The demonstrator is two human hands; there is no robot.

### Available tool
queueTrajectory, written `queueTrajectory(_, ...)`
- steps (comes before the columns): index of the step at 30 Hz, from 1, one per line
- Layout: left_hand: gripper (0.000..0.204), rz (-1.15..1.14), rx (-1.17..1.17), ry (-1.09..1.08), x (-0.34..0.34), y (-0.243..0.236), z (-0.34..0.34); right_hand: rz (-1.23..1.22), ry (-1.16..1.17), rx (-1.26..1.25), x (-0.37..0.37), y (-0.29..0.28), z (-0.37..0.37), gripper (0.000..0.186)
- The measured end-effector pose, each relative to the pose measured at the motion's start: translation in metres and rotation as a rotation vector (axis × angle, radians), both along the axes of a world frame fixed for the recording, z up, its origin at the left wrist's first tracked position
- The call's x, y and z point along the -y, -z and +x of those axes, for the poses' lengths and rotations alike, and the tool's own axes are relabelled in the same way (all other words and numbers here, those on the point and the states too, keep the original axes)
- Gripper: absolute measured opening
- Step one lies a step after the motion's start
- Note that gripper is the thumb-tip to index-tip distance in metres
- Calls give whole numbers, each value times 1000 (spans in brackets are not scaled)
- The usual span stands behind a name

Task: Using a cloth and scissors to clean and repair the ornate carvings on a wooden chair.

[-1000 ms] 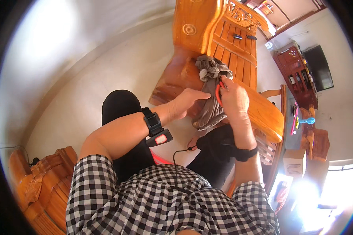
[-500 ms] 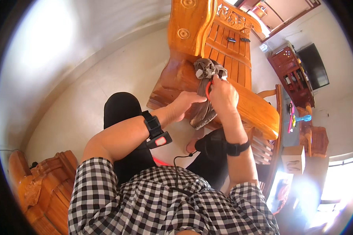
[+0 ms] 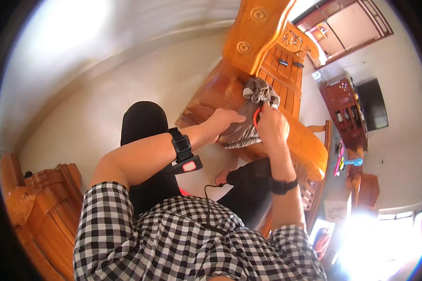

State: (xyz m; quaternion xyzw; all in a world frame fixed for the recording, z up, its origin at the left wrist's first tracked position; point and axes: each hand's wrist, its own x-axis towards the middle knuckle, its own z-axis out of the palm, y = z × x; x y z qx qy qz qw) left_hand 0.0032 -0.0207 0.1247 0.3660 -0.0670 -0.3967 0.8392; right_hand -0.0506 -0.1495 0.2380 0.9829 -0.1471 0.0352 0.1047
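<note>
A grey-brown cloth (image 3: 248,129), seemingly a garment, hangs over the arm of a wooden bench, its upper end bunched into folds. My right hand (image 3: 273,124) is closed around what look like scissors (image 3: 256,118). Only a red, loop-shaped handle shows; the blades are hidden by the hand and the folds. My left hand (image 3: 222,122) holds the cloth's left edge, thumb on top, with the other fingers partly out of sight. Between the two hands the cloth is spread out, and its lower hem hangs below them.
The wooden bench (image 3: 309,146) has two small dark objects on its slatted seat. Another carved wooden seat (image 3: 47,210) stands at lower left. At right are a table with a pink item and a blue item (image 3: 354,162), a cabinet (image 3: 344,110) and a dark television (image 3: 371,104).
The view has shifted, so the bench and cloth appear further right. The cloth's lower part is spread wider between my hands. Both hands keep their holds.
</note>
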Motion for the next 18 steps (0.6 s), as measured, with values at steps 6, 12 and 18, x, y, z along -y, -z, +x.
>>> queueTrajectory(6,17,46,151,119,-22,13,-19,38,-185,114,-20,10,-44,40)
queueTrajectory(12,17,69,50,-15,-31,13,-9,128,-350,194,-16,8,-8,34)
queueTrajectory(18,17,7,-297,-123,-14,27,12,461,-264,154,2,5,22,35)
